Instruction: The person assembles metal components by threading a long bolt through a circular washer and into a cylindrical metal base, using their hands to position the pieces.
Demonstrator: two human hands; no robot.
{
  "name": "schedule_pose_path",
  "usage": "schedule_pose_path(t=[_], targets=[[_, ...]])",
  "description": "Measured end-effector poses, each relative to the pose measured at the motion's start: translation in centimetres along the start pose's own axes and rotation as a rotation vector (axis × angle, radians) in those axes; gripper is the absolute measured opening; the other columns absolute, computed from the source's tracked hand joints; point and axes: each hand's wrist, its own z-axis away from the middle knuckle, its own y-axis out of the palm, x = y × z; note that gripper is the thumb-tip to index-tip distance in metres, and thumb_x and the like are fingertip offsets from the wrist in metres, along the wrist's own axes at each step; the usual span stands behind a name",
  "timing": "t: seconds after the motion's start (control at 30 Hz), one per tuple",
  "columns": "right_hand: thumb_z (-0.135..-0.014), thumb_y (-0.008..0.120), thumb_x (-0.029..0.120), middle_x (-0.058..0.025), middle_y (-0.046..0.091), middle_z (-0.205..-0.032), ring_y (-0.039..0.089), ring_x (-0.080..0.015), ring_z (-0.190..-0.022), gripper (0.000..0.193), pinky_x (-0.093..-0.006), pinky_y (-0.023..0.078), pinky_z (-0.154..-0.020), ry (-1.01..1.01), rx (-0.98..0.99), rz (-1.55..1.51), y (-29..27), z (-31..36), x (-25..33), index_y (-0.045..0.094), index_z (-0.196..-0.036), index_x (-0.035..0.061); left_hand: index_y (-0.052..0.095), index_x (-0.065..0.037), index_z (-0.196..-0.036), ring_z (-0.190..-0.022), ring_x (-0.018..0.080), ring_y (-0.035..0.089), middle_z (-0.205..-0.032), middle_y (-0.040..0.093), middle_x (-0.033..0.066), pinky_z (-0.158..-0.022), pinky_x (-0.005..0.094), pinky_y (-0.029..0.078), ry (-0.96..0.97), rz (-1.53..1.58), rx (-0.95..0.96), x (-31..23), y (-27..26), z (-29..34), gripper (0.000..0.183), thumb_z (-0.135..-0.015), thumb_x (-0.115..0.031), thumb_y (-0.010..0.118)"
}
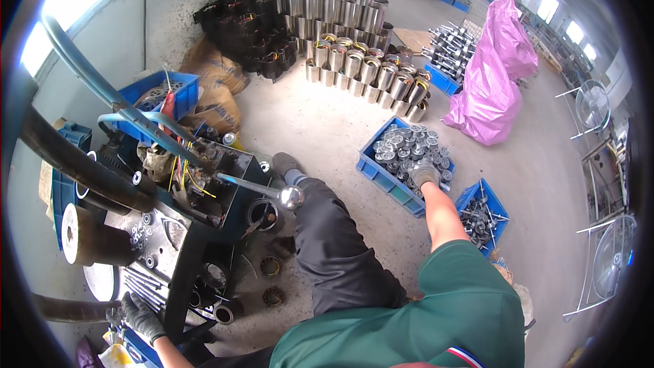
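Observation:
My right hand point(424, 172), in a grey glove, reaches down into a blue crate point(390, 180) heaped with round, spoked grey metal end caps point(409, 142). Its fingers are hidden among the caps, so any hold on one cannot be made out. At the lower left my left hand point(142, 318), also gloved, rests by the corner of a dark metal workbench point(178, 249). Its fingers are stretched out beside several thin metal rods point(144, 287) lying on the bench top. Nothing shows in that hand.
A press lever with a steel ball point(291, 197) juts out above my leg. Beside the end caps stands a blue crate of shafted rotors point(484, 218). Steel cylinders point(368, 68) are stacked ahead, near a pink sack point(494, 75). Metal rings point(270, 266) lie on the floor.

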Motion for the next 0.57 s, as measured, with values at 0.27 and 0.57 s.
schedule_pose_path(t=[0.27,0.57], targets=[[-0.085,0.066,0.058,-0.0175,0.075,-0.088,0.069,-0.0312,-0.065,0.053,-0.0438,0.054,-0.052,0.220,-0.078,-0.819,10.3,2.6,-9.6,0.068,-0.112,0.0116,0.063,0.001,-0.132,-0.121,0.0359,0.063,-0.129,0.069,0.0209,-0.106,0.0406,0.047,0.018,-0.027,0.040,-1.0,1.0,-0.2,0.041,-0.107,-0.030,0.055],[-0.087,0.073,0.052,-0.0197,0.074,-0.109,0.067,-0.0199,-0.063,0.065,-0.0295,0.053,-0.051,-0.422,1.137,-1.224,-9.3,15.2,5.2,0.056,-0.136,0.0116,0.062,-0.001,-0.132,-0.117,0.0256,0.059,-0.122,0.068,0.0162,-0.108,0.0411,0.044,0.193,0.490,-0.095,-7.1,-7.4,6.0,0.035,-0.107,-0.025,0.057]])
